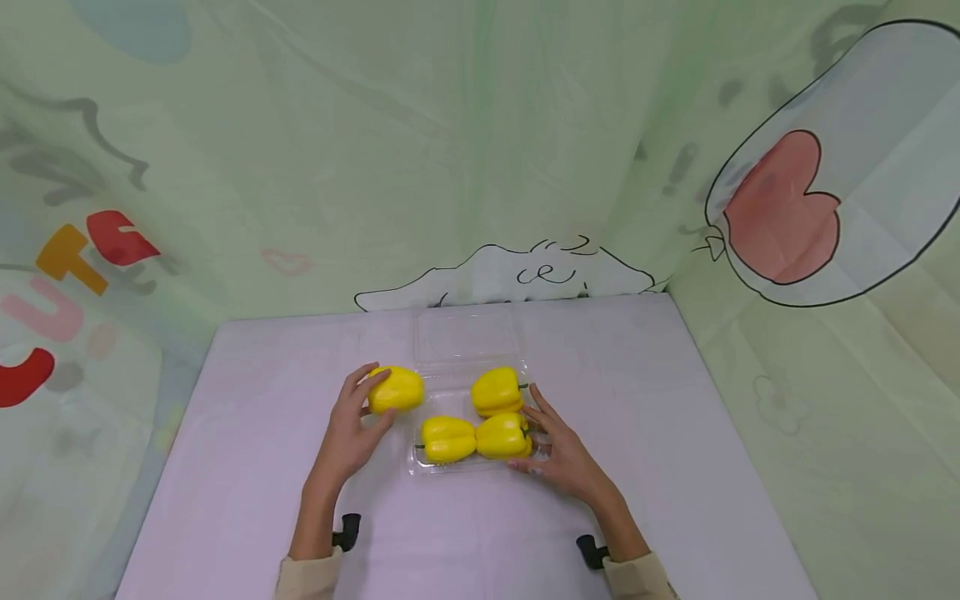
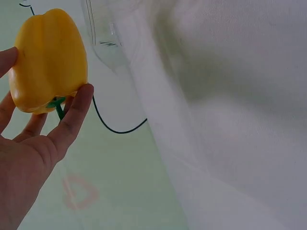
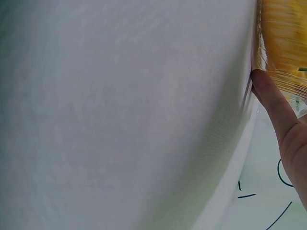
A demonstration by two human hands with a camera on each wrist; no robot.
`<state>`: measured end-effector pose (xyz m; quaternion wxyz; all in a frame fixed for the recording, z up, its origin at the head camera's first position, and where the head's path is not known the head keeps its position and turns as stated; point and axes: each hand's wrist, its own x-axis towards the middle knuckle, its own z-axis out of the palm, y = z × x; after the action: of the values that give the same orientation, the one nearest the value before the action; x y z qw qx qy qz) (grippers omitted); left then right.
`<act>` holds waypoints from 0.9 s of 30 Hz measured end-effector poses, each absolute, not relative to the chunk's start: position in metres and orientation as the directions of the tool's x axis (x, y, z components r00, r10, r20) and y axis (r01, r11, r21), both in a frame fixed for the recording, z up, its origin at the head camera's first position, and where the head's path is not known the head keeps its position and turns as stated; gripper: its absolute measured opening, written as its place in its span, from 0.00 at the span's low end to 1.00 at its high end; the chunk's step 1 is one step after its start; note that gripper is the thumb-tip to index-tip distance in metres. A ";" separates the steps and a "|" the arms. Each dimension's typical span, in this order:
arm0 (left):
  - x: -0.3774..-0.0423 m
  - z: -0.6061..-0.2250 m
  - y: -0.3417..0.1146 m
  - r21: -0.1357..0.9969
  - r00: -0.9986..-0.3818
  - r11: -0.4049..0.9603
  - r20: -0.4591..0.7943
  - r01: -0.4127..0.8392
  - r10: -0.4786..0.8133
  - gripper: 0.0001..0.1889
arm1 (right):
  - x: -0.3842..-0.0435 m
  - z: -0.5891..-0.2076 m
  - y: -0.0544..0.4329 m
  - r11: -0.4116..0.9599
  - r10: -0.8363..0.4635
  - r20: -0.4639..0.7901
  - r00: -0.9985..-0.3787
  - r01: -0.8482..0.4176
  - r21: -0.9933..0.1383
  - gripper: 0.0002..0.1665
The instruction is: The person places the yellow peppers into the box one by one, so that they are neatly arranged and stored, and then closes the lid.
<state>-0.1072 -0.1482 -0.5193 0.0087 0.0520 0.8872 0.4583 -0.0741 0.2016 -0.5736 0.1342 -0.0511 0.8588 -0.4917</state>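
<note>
A yellow bell pepper [image 1: 400, 389] is in my left hand [image 1: 354, 427], held by thumb and fingertips just left of a clear plastic clamshell container [image 1: 450, 469]. In the left wrist view this pepper [image 2: 50, 60] has its green stem pointing toward the palm. Inside the container lie three more yellow peppers: one at the back right [image 1: 495, 392], one at the front left [image 1: 447, 440] and one at the front right [image 1: 502, 436]. My right hand [image 1: 564, 457] grips the container's right end, its thumb at the front corner. The right wrist view shows a fingertip [image 3: 261, 79] against the ribbed plastic wall.
The container's clear lid [image 1: 467, 336] lies folded back toward the rear of the table [image 1: 630, 383], which has a pale cloth over it. Printed green curtains [image 1: 420, 150] hang behind and at both sides. Black straps with small mounts [image 1: 592, 552] sit on both wrists.
</note>
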 end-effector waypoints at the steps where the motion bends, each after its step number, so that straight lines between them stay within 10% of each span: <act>1: -0.108 -0.520 -0.146 0.815 -0.994 0.573 0.030 0.085 0.105 0.32 | -0.074 -0.574 0.202 0.512 -0.223 -0.178 -0.958 0.041 -0.858 0.73; 27: -0.125 -0.532 -0.103 0.802 -0.967 0.575 0.010 0.160 0.254 0.31 | -0.074 -0.573 0.202 0.505 -0.234 -0.169 -0.957 0.029 -0.863 0.74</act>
<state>-0.1248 -0.1028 -0.5317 0.0528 0.1167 0.8860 0.4457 -0.0740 0.2024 -0.5733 0.1331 -0.0601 0.8571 -0.4941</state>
